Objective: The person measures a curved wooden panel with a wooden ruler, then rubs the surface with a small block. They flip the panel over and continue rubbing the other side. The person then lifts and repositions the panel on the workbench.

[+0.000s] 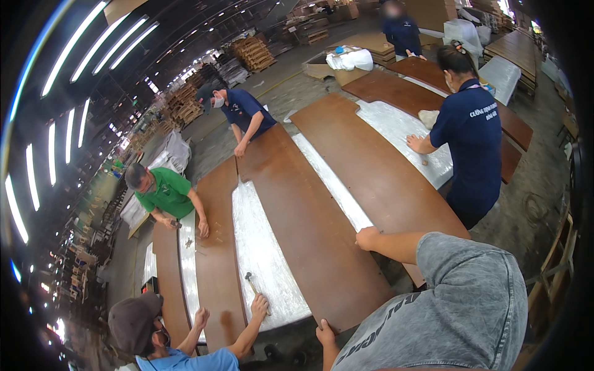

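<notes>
A long brown wooden panel (309, 229) lies in front of me, its near end toward my body. My left hand (325, 335) is closed on the panel's near edge, thumb on top, fingers hidden below. My right hand (367, 238) is closed at the panel's right long edge; its fingertips are hidden. At the far end, a co-worker in a navy shirt (244, 117) has a hand at the panel's corner. Silvery plastic-wrapped sheeting (253, 229) shows along the panel's left side. Another brown panel (377, 167) lies to its right.
At lower left a person in a cap (139, 321) reaches beside a hammer (251, 284) on the wrapped sheeting. A person in green (167, 191) leans over a left panel (216, 247). On the right, a navy-shirted person (467, 136) touches wrapped sheeting. Pallets (253, 54) stand behind.
</notes>
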`<state>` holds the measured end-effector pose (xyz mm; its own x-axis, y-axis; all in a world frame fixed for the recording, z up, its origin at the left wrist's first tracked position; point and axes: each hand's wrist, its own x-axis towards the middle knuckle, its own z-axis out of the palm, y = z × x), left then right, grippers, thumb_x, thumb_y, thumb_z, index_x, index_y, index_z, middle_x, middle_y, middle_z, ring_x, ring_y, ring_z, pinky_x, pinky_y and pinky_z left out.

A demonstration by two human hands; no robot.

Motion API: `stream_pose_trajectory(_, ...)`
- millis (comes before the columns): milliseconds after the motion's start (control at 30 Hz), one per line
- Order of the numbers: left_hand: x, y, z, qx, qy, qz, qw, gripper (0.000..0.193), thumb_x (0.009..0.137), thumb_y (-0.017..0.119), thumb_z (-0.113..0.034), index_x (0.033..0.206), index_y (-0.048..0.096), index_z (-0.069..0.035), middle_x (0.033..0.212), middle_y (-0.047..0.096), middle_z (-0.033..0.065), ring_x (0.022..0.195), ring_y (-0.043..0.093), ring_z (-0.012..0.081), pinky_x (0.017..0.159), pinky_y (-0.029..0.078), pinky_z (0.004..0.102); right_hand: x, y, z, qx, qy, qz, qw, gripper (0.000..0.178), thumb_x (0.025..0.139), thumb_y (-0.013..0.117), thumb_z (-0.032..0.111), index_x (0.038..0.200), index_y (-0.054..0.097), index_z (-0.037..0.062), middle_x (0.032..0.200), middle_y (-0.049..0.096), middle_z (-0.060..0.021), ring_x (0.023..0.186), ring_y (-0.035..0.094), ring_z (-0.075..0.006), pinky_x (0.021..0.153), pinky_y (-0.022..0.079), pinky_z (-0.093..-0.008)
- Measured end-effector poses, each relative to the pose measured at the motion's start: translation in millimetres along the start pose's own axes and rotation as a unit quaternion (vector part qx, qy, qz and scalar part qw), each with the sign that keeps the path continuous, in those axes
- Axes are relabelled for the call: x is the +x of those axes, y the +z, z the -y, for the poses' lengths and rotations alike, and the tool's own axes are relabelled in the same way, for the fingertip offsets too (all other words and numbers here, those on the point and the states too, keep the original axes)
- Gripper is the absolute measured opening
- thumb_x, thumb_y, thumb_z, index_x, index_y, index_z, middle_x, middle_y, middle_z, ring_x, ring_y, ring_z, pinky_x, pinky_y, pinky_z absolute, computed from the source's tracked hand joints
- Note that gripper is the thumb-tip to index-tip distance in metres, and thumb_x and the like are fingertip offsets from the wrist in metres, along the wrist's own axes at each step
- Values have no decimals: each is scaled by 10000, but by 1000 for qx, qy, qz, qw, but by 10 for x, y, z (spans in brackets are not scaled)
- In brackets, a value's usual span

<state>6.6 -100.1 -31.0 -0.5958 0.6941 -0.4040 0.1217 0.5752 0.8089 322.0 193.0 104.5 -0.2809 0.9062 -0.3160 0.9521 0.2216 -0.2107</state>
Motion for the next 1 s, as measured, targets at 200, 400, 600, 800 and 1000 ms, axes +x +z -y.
stream_pose_trajectory(200,132,55,176,-6,-5,-14,1000,599,975,641,-443,1156,632,128,1094,699,272,990,686,360,876,527,423,75,58,14,-71,-36,20,997,329,957,666,315,1069,712,9,1048,740,-179,1017,716,-334,840,554,-472)
stream_pose_trajectory(400,132,47,238,-18,6,-21,1000,568,972,656,-428,1146,636,113,1089,699,259,962,687,337,846,534,421,242,182,45,-42,-29,8,999,210,909,654,184,996,748,18,1033,749,-170,1021,723,-332,816,568,-460)
stream_pose_trajectory(600,124,92,184,-69,10,-4,998,532,993,651,-381,1159,610,123,1061,696,225,920,681,301,813,551,411,246,158,11,-103,-46,-3,994,192,871,636,121,973,767,24,1002,760,-133,923,744,-310,698,573,-448)
stream_pose_trajectory(800,83,63,207,-71,29,11,997,537,1004,629,-387,1155,609,128,1065,694,218,902,676,288,802,551,412,188,57,94,-150,-54,24,987,221,847,654,87,1022,774,28,1014,762,-131,940,741,-302,685,575,-429)
stream_pose_trajectory(1000,189,104,300,-87,11,17,996,542,1012,613,-392,1157,599,131,1060,693,204,905,674,281,786,551,409,185,-66,105,-155,-59,54,985,203,844,656,46,1008,772,18,1060,754,-152,958,737,-298,686,582,-414)
